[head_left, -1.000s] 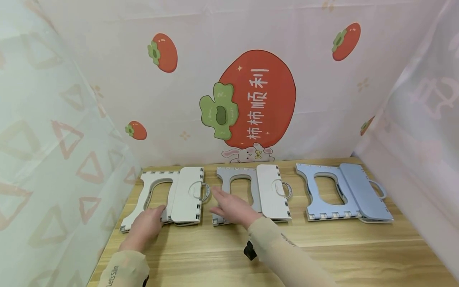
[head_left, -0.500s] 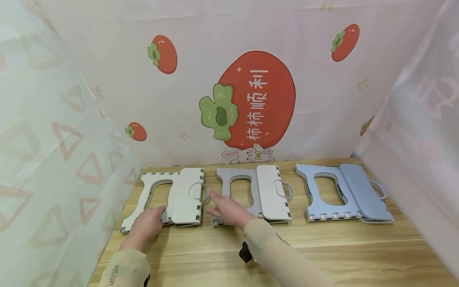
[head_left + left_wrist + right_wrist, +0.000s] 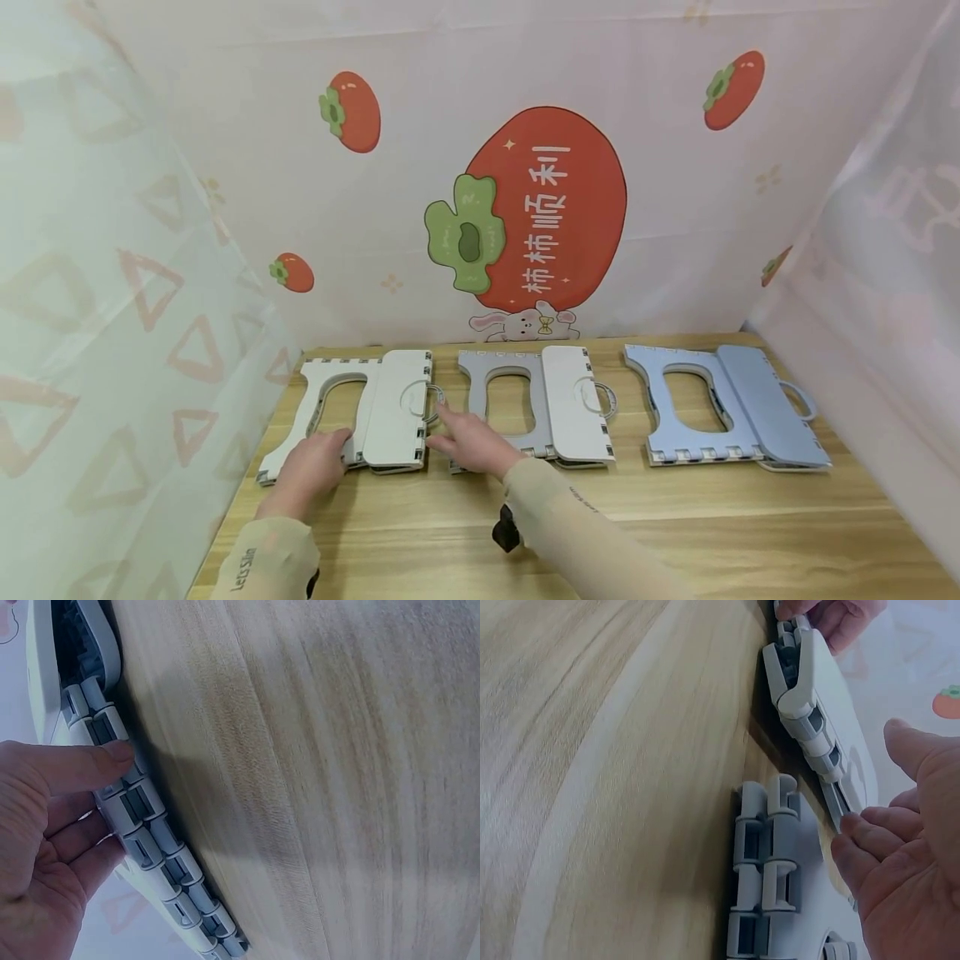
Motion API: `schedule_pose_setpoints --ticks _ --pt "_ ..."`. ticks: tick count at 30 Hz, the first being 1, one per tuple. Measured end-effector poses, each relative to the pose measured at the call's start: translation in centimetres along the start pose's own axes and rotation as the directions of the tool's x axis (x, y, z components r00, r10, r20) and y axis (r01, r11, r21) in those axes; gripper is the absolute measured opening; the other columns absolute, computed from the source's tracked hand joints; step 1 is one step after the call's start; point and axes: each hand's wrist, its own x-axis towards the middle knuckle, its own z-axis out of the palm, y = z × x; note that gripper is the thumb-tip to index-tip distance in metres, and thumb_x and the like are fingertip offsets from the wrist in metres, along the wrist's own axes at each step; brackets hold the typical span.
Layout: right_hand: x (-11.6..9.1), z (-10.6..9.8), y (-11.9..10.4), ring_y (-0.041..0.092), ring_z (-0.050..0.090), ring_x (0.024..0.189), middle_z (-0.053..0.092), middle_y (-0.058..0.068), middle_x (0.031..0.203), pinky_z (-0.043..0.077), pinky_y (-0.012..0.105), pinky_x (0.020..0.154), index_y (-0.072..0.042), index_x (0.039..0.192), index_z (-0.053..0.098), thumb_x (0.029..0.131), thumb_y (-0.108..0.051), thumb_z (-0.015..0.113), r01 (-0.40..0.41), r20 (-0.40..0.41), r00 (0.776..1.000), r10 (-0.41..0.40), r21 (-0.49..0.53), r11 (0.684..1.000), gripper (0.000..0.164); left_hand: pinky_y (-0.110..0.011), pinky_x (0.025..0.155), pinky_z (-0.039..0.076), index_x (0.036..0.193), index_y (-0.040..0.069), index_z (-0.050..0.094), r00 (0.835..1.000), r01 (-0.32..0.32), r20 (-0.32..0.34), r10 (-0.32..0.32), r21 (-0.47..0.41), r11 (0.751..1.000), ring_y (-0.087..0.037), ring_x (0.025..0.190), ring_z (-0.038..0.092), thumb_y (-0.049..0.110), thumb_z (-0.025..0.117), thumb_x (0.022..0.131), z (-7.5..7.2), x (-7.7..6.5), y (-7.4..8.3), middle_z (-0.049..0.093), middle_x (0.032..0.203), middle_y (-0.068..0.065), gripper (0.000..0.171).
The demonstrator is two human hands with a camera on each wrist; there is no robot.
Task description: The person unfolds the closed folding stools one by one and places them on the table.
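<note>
Folded flat, a white folding stool [image 3: 393, 408] lies at the left of the wooden table. My left hand [image 3: 311, 462] grips its near hinged edge; the left wrist view has the thumb on the hinge barrels [image 3: 139, 802] and the fingers under the other side. My right hand [image 3: 476, 446] reaches over the left end of a grey folding stool [image 3: 536, 408] with a white seat panel. Its fingertips [image 3: 847, 844] are right at the handle side of the white stool, with the fingers fairly straight and the thumb apart. The white stool's loop handle [image 3: 435, 404] is partly hidden by them.
A blue folding stool [image 3: 738, 404] lies folded at the right, its handle pointing right. All three stand in a row along the back of the wooden table [image 3: 420, 533]. Behind rises a white cloth backdrop [image 3: 652, 283] printed with persimmons; hanging cloth closes off both sides.
My right hand has moved left from over the grey stool to the white stool's handle. The left hand keeps its grip on the near edge, and the stools have stayed in place.
</note>
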Motion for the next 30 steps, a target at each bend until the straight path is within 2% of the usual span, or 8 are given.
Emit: schedule_pose_setpoints --ticks 11,17,25,30 --pt "0.21 0.46 -0.73 0.032 0.054 0.136 0.048 0.019 0.154 0.046 0.045 0.112 -0.004 0.161 0.028 0.107 -0.039 0.052 -0.099 0.018 0.995 0.098 0.216 0.971 0.068 -0.052 0.067 0.056 0.122 0.0 0.068 1.0 0.008 0.001 -0.008 -0.001 1.0 -0.031 0.076 0.066 -0.006 0.067 0.08 -0.05 -0.09 0.04 0.073 0.092 -0.014 0.042" --pt "0.52 0.81 -0.29 0.032 0.051 0.138 0.05 0.019 0.153 0.044 0.047 0.113 -0.005 0.161 0.027 0.107 -0.043 0.051 -0.132 0.021 0.991 0.132 0.314 0.94 0.07 -0.052 0.068 0.056 0.123 0.0 0.068 1.0 0.009 0.003 -0.009 0.002 1.0 -0.032 0.078 0.067 -0.006 0.068 0.08 0.03 -0.03 -0.04 0.073 0.094 -0.014 0.043" --pt "0.66 0.95 -0.39 0.033 0.054 0.135 0.051 0.021 0.151 0.046 0.049 0.111 -0.005 0.161 0.026 0.107 -0.038 0.053 -0.166 -0.029 0.981 0.194 0.404 0.9 0.07 -0.053 0.068 0.056 0.122 0.0 0.068 1.0 0.014 0.001 -0.014 -0.004 1.0 -0.032 0.077 0.068 -0.006 0.067 0.08 -0.02 -0.02 0.05 0.073 0.094 -0.014 0.043" --pt "0.74 1.01 -0.56 0.034 0.05 0.139 0.048 0.02 0.154 0.041 0.05 0.116 -0.004 0.161 0.027 0.105 -0.038 0.055 -0.183 -0.053 0.971 0.235 0.469 0.864 0.071 -0.053 0.067 0.056 0.122 0.001 0.068 1.0 0.014 -0.002 -0.014 0.002 1.0 -0.033 0.076 0.068 -0.006 0.067 0.079 -0.03 -0.1 0.03 0.074 0.094 -0.014 0.043"
